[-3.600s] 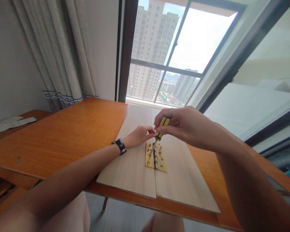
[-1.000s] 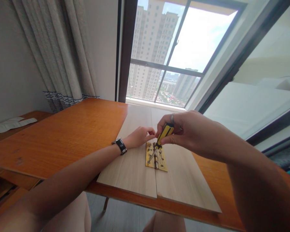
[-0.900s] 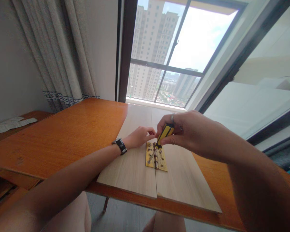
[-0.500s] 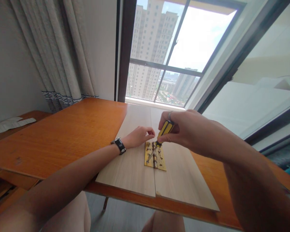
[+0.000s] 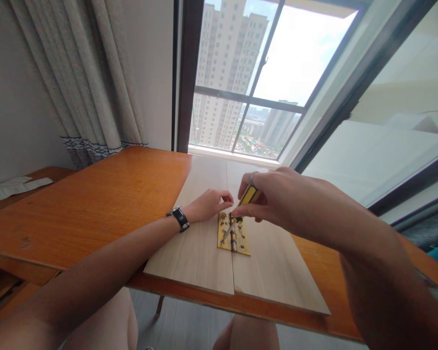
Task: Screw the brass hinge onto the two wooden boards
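Observation:
My right hand (image 5: 266, 197) is closed around the yellow-and-black handle of a screwdriver (image 5: 250, 194). Its shaft slants down to the left, with the tip at a screw in the lower left leaf of a brass-coloured hinge (image 5: 244, 245). The hinge lies across the seam between two pale wooden boards, the left board (image 5: 197, 257) and the right board (image 5: 273, 272). Just beyond the hinge, my left hand (image 5: 211, 203) rests on the left board with loosely curled fingers. Whatever those fingers may hold is hidden. Part of the hinge's upper end is covered by my right hand.
The boards lie on an orange-brown wooden table (image 5: 131, 189), slightly short of its front edge. A window (image 5: 248, 102) stands behind the table, with a grey curtain (image 5: 91, 73) at the left. Pale cloth or paper (image 5: 18, 187) lies on a lower surface at far left.
My right hand has turned slightly around the screwdriver handle, and its thumb has shifted lower and to the left. The tip stays at the same screw. My left hand has hardly moved.

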Motion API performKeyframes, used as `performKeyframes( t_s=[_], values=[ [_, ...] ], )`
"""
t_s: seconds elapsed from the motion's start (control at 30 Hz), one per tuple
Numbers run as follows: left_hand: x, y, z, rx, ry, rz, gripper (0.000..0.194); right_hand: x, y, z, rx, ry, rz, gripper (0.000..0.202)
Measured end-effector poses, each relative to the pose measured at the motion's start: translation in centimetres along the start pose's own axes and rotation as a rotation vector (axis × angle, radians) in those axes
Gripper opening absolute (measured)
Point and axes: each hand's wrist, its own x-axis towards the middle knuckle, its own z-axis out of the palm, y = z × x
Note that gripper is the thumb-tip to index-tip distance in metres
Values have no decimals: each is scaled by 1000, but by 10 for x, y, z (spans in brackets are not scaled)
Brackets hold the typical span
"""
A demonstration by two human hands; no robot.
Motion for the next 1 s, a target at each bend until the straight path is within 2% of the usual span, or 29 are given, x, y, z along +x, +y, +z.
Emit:
performKeyframes(
  t_s=[0.13, 0.23, 0.3, 0.4, 0.53, 0.77, 0.87, 1.0],
  values=[
    [0, -1, 1, -7, 5, 20, 13, -3, 9, -1, 130, -1, -147, 19],
    [0, -4, 3, 6, 9, 25, 12, -5, 19, -4, 266, -67, -277, 24],
    [0, -7, 4, 18, 7, 42, 12, -5, 22, -7, 308, -99, -293, 27],
    [1, -9, 4, 30, 8, 54, 14, -3, 21, -9, 267, -91, -263, 25],
    [0, -5, 3, 38, 14, 28, 15, 1, 15, -8, 134, -60, -208, 7],
    [-1, 0, 0, 13, 32, 5, 17, 3, 7, 2, -14, -51, 26, 31],
    [1, -2, 1, -10, 38, 11, 16, 7, 5, 11, -99, 22, 80, 41],
    [1, -4, 2, 0, 49, -12, 13, 8, 4, 20, -280, 149, 80, 46]
  ],
)
